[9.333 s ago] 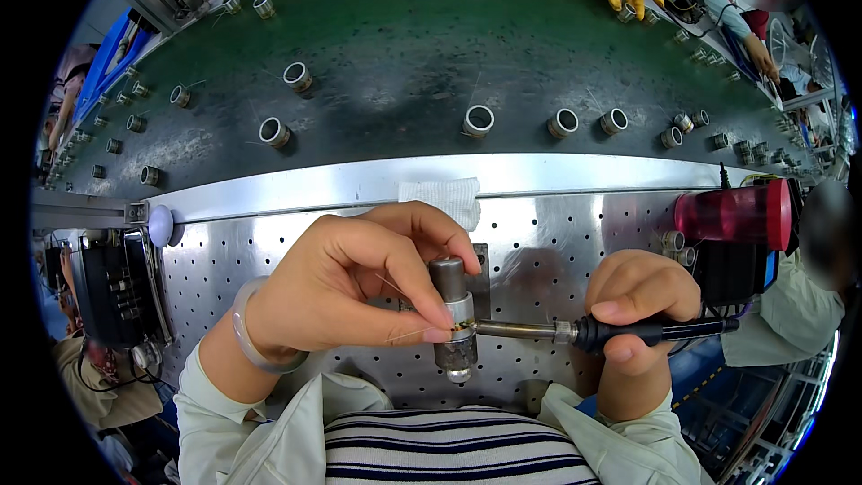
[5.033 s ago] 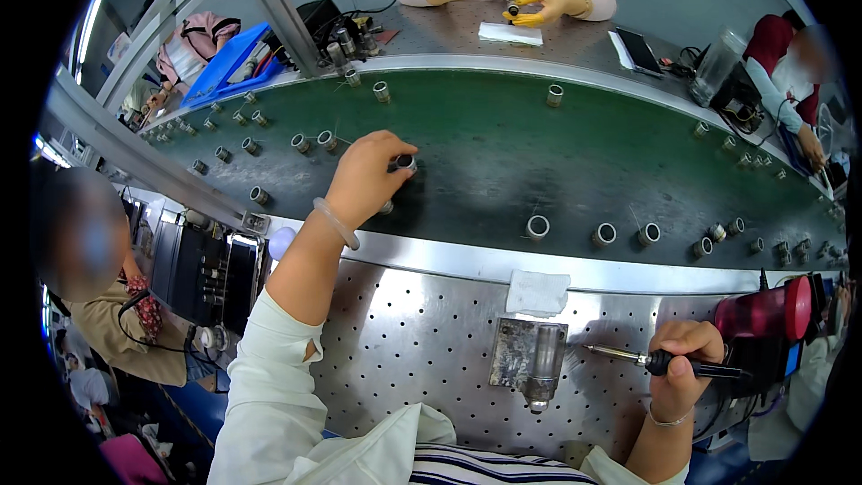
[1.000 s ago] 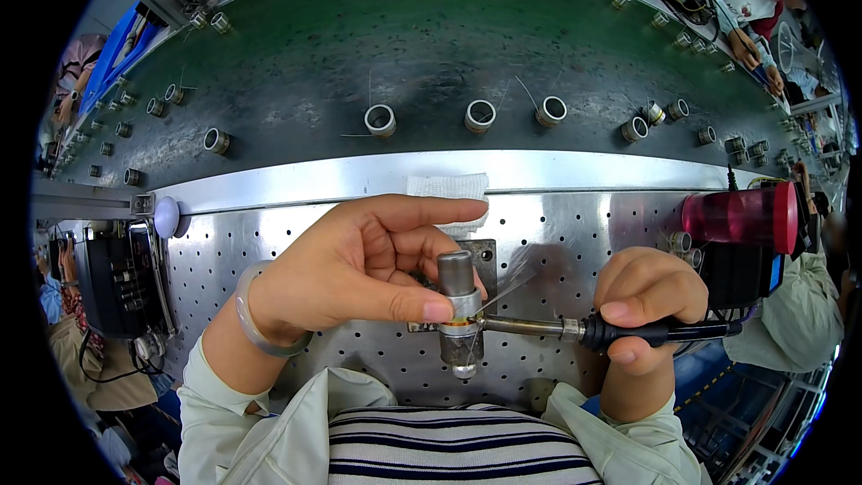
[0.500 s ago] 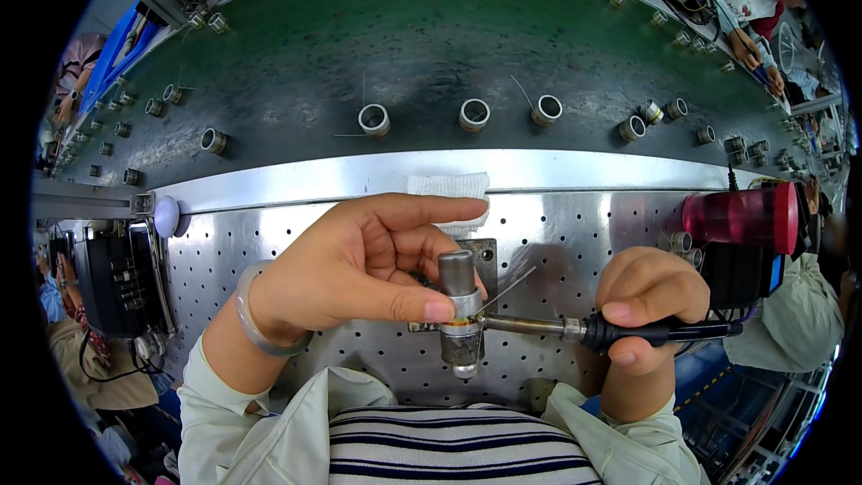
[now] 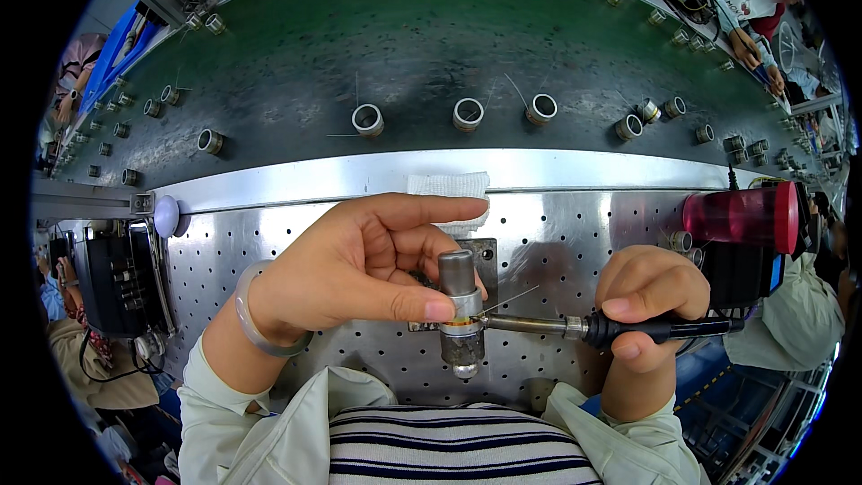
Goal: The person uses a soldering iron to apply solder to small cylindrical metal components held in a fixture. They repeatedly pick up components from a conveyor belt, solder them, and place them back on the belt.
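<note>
Silver in colour, a metal ring (image 5: 463,304) sits around a steel post (image 5: 456,273) above the holed bench (image 5: 224,278). The left hand (image 5: 346,260) pinches it, thumb in front, fingers partly hidden behind. The right hand (image 5: 654,292) grips a soldering iron (image 5: 599,330), tip at the ring. Beside 2 small cylinders (image 5: 681,241) stands a see-through pink tub (image 5: 738,217), contents unclear.
</note>
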`<state>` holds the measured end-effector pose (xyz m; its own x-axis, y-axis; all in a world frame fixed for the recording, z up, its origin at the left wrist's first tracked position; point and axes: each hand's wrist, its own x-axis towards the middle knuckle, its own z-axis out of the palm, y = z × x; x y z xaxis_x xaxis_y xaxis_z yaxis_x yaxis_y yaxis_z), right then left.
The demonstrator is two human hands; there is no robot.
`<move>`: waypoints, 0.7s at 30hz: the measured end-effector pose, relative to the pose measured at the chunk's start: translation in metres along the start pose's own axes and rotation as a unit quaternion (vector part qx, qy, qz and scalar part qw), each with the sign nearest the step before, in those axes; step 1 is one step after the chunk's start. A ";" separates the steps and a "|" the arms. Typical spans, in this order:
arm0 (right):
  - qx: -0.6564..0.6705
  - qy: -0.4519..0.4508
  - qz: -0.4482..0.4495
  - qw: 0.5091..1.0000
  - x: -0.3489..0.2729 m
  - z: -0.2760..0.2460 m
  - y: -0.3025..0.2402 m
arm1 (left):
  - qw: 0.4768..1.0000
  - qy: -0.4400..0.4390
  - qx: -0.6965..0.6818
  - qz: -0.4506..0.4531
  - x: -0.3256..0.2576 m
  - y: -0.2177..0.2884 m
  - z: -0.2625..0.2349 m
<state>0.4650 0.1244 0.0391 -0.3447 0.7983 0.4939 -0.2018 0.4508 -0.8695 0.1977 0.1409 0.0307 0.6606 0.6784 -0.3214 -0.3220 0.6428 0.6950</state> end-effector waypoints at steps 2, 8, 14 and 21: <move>-0.008 -0.002 -0.005 1.000 0.000 0.000 -0.001 | 1.000 0.000 0.001 -0.001 0.000 0.000 0.001; -0.023 -0.017 -0.011 1.000 0.000 -0.002 -0.003 | 1.000 0.001 0.001 -0.001 -0.001 0.002 0.006; 0.005 -0.006 -0.013 1.000 -0.001 -0.005 -0.001 | 1.000 0.011 0.003 -0.010 0.000 0.003 0.010; -0.005 -0.017 -0.019 1.000 0.000 -0.004 0.000 | 1.000 0.015 0.002 -0.009 0.000 0.003 0.011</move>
<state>0.4689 0.1264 0.0388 -0.3673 0.7672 0.5259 -0.2053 0.4846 -0.8503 0.2043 0.1395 0.0397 0.6460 0.6769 -0.3529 -0.3073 0.6537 0.6915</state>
